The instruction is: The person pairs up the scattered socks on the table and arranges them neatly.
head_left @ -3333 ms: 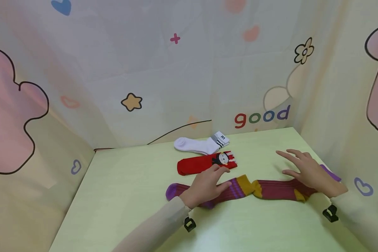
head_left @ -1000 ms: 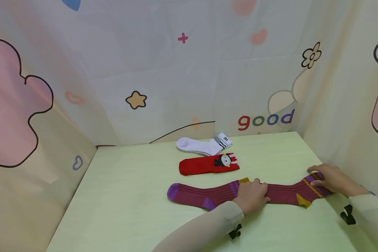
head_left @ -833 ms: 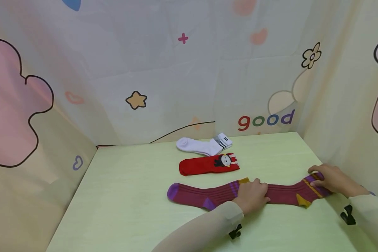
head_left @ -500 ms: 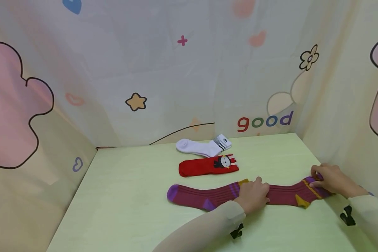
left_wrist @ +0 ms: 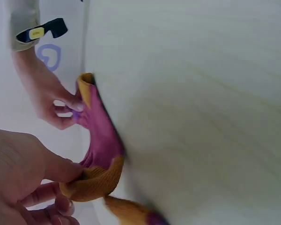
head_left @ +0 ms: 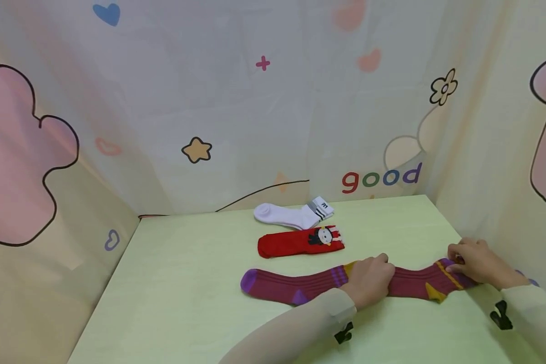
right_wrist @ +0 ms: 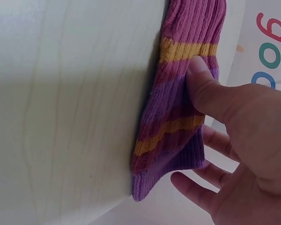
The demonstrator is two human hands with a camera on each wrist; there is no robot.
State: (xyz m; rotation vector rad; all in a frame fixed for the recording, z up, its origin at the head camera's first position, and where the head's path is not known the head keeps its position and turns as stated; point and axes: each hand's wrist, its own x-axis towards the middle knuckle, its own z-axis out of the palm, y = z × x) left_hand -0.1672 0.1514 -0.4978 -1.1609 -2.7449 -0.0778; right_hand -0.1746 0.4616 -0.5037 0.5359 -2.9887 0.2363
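Note:
A burgundy sock (head_left: 409,283) with a mustard toe and heel and a striped purple cuff stretches across the right of the table. My left hand (head_left: 369,283) pinches its mustard toe, thumb on top in the left wrist view. At the other end my right hand (head_left: 478,260) pinches the striped cuff between thumb and fingers; the purple cuff opening (right_wrist: 185,157) gapes a little in the right wrist view. Left of it, a second burgundy sock (head_left: 273,288) with a purple toe and heel lies flat, its mustard cuff partly hidden behind my left hand.
A red sock (head_left: 282,244) with a cartoon figure lies behind the burgundy pair. Farther back is a white sock (head_left: 282,215) with black stripes. The pale table (head_left: 177,303) ends at a printed curtain (head_left: 236,101) at the back and sides.
Both hands hovered over the burgundy socks at first. The left hand has moved right and taken the mustard toe; the right hand has come down and taken the striped cuff.

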